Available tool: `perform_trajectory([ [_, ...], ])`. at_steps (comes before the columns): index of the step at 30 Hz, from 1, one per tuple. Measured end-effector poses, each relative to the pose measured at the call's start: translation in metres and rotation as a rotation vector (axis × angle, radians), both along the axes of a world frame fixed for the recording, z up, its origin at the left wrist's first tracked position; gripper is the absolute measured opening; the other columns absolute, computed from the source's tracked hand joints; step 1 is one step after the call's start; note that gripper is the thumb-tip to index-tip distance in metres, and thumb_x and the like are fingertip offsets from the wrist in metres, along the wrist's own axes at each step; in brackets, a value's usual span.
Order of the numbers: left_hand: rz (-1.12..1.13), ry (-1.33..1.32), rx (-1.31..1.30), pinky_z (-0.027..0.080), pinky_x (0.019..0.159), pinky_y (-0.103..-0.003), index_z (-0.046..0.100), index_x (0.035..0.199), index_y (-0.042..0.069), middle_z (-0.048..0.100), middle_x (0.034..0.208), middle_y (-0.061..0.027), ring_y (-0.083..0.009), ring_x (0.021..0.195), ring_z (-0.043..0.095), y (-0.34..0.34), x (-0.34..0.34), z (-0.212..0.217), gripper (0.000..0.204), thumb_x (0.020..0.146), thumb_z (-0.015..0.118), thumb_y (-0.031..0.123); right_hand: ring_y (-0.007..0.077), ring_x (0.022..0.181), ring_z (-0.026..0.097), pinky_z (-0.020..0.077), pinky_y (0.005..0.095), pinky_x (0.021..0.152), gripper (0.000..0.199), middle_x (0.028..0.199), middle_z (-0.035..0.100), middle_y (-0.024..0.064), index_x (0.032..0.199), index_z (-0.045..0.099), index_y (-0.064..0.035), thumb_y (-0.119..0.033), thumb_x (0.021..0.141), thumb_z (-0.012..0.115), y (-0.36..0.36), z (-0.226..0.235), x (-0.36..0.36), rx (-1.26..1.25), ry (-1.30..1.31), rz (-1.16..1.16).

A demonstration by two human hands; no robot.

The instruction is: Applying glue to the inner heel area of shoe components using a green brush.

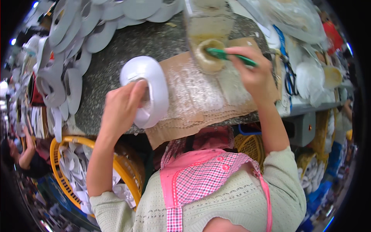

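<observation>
My left hand (123, 106) grips a white shoe piece (158, 87), rounded with an opening, by that opening; the fingertips inside it are partly hidden. It is held over the left edge of a worn brown cardboard sheet (187, 94) smeared with whitish residue. In my right hand (255, 73) is a green-handled brush (218, 54), fingers closed around the handle. The brush's far end is inside the mouth of a small, crusted, yellowish pot (211, 66), so its tip is hidden. A cloudy, stained clear container (208, 25) stands directly behind the pot.
Overlapping white shoe pieces (102, 36) line the speckled tabletop (106, 73) at the far left. A yellow basket (58, 145) of white pieces stands below left. Plastic bags (295, 19) and dark-handled scissors (290, 79) lie to the right. Another person (27, 154) is at the left edge.
</observation>
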State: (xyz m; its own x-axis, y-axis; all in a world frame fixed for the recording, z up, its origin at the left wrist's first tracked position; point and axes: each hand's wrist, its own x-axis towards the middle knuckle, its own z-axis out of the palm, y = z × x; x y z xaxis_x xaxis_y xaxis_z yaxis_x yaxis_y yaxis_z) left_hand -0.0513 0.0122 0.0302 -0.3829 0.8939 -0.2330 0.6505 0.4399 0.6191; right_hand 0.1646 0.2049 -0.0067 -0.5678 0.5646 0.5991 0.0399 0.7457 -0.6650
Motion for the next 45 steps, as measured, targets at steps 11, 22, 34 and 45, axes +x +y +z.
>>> perform_trajectory([
  [11,-0.034,-0.025,0.17,0.046,0.072,-0.028,0.055,0.113,0.004,0.062,0.083,-0.0155,-0.0203,0.079,0.062,-0.023,0.024,-0.005,0.039,0.074,0.06,0.006,0.0104,0.065,0.057,0.0457,0.0209,0.057,0.013,0.079,0.064,0.0049,0.088,0.066,-0.0035,-0.002,0.077,0.062,0.04,-0.01,0.066,-0.48,0.155,0.001],
  [22,0.279,-1.142,0.33,0.033,0.097,-0.033,0.019,0.137,0.004,0.041,0.129,-0.0116,-0.0202,0.116,0.042,0.001,0.042,-0.03,0.114,0.059,0.015,0.086,0.0171,0.06,0.058,0.0437,0.0263,0.051,0.019,0.072,0.062,0.009,0.087,0.065,-0.0027,0.006,0.071,0.062,-0.065,-0.026,-0.007,-0.204,0.273,0.551],
  [34,-0.09,-0.137,0.179,0.038,0.091,-0.038,0.057,0.106,-0.001,0.057,0.109,-0.0167,-0.0297,0.11,0.049,0.007,0.047,-0.025,0.039,0.084,0.054,0.031,0.0196,0.059,0.06,0.0446,0.0254,0.05,0.013,0.069,0.062,0.011,0.083,0.064,-0.0003,0.002,0.07,0.065,-0.065,-0.029,0.004,-0.24,0.059,0.489],
  [45,0.287,-0.38,0.278,0.04,0.077,-0.027,0.054,0.1,-0.002,0.056,0.091,-0.0076,-0.0164,0.088,0.05,-0.096,0.02,-0.063,0.025,0.079,0.056,0.011,0.0208,0.06,0.06,0.0453,0.0286,0.051,0.019,0.073,0.061,0.0105,0.089,0.063,-0.0032,0.001,0.07,0.065,-0.117,-0.042,-0.011,-0.241,0.177,0.548],
])
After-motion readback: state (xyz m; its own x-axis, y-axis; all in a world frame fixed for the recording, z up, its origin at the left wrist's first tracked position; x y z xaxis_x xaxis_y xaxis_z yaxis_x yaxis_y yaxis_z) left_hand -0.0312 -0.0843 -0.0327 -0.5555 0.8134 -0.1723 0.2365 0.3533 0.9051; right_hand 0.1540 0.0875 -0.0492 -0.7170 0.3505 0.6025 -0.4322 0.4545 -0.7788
